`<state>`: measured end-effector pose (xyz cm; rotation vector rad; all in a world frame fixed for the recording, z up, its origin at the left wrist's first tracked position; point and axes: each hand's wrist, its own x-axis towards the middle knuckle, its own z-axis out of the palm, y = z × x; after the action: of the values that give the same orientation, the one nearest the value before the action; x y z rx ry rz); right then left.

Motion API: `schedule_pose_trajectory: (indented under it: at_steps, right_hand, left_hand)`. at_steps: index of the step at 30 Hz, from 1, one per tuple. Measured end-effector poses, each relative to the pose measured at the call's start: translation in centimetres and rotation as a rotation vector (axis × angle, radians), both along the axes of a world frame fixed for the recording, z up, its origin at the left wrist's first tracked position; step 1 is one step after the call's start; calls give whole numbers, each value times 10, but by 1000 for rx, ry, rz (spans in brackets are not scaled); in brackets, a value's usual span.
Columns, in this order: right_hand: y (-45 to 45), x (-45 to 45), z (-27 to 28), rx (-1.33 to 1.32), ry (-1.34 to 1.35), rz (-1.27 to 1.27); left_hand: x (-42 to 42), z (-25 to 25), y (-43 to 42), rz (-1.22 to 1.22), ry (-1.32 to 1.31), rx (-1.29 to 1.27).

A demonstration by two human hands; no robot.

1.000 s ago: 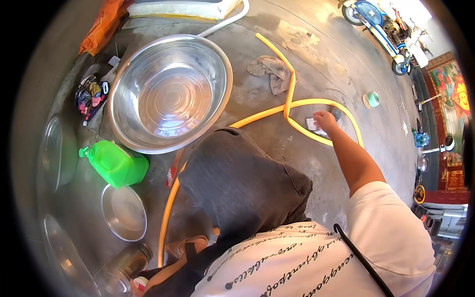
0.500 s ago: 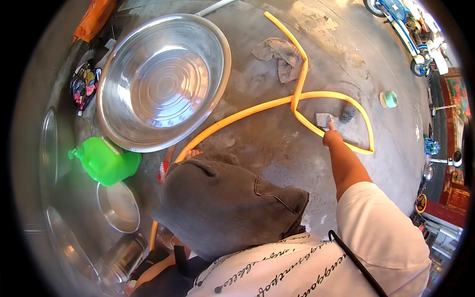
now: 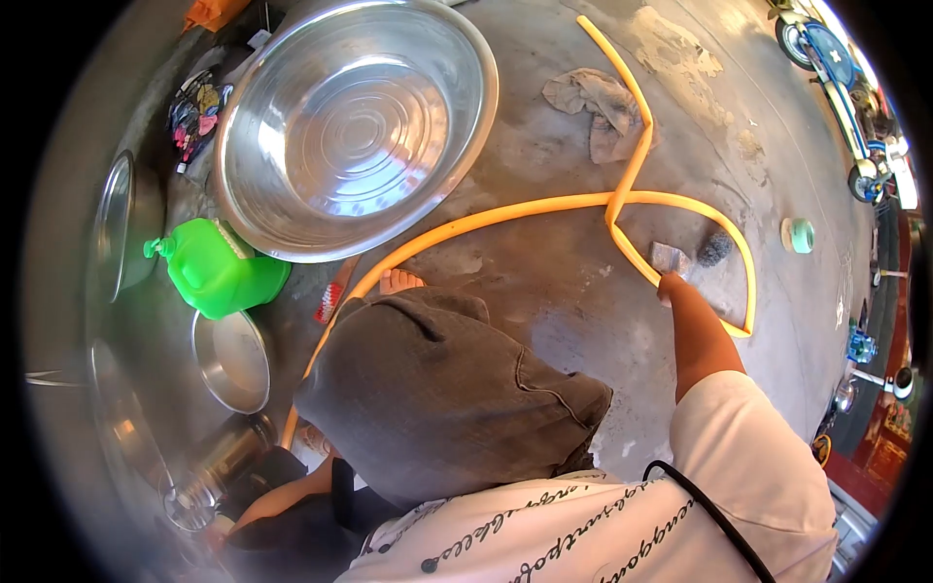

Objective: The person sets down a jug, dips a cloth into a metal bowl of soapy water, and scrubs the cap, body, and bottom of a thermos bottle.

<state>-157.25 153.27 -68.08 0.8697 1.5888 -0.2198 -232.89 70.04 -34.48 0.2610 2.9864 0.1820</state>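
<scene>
My right hand [image 3: 669, 287] is at the lower edge of a small grey-white block [image 3: 669, 258], beside the yellow hose [image 3: 632, 255]; its fingers are mostly hidden, and whether they grip the block cannot be seen. Just right of the block lies a dark scouring ball [image 3: 715, 249], inside the hose's loop. My left hand [image 3: 222, 530] is low at the left, near a shiny metal pot [image 3: 228, 457]. It is dim and blurred, so its fingers and anything in them cannot be made out.
A large steel basin [image 3: 364, 131] stands at upper left, with a green jug [image 3: 224, 270] and a smaller metal bowl [image 3: 231, 360] below it. A red-and-white brush [image 3: 330, 299] lies near my foot. A rag [image 3: 598, 107], a green roll [image 3: 799, 235] and a scooter [image 3: 841, 83] are farther off.
My right hand has come down from above the hose loop to the block's lower edge. The head view has shifted, moving the basin and hose within the picture.
</scene>
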Motion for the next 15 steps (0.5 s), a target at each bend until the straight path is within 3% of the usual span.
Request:
schedule_pose_trajectory:
  at_steps: [2,4,6,7,10,11,13,15]
  right_hand:
    - [-7,18,-6,356,270,6]
    - [-15,-5,27,755,672,-404]
    - [-26,-22,44,730,876,-518]
    - [-31,-39,51,751,878,-510]
    - [-27,-73,68,490,800,-410]
    - [-25,-86,75,447,874,-410]
    - [-25,-130,99,279,1244,-501]
    - [-21,-188,144,85,1494,-663]
  left_hand:
    - [-1,4,-20,-25,29,36]
    - [2,9,-40,-71,67,71]
    - [13,15,-52,-122,107,92]
    - [16,15,-52,-149,123,115]
    - [31,23,-30,-183,141,105]
    - [39,40,-6,-81,61,-65]
    - [70,74,65,6,-21,130]
    - [80,97,97,-31,-26,99]
